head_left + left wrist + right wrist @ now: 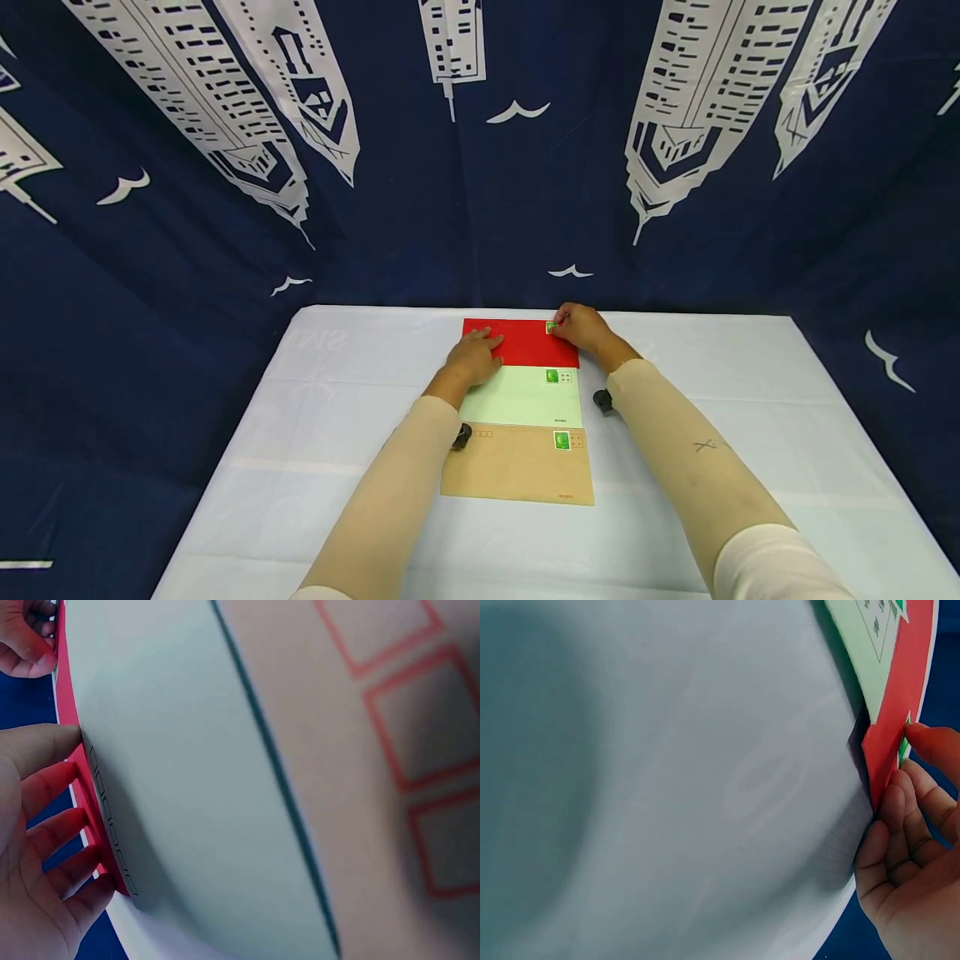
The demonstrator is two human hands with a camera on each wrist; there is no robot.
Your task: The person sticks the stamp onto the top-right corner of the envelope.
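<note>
A red envelope lies at the far side of the table. My left hand rests on its left part with fingers spread, as the left wrist view also shows. At the envelope's upper right corner, my right hand pinches a small green postage stamp with white edges. In the right wrist view the thumb lies on the stamp and the other fingers curl. Below the red one are a pale green envelope and a brown envelope, each bearing a green stamp at its upper right.
A white cloth covers the table, whose far edge runs just behind the red envelope. A dark blue curtain with white building prints hangs behind it. Small black wrist cameras sit beside both forearms.
</note>
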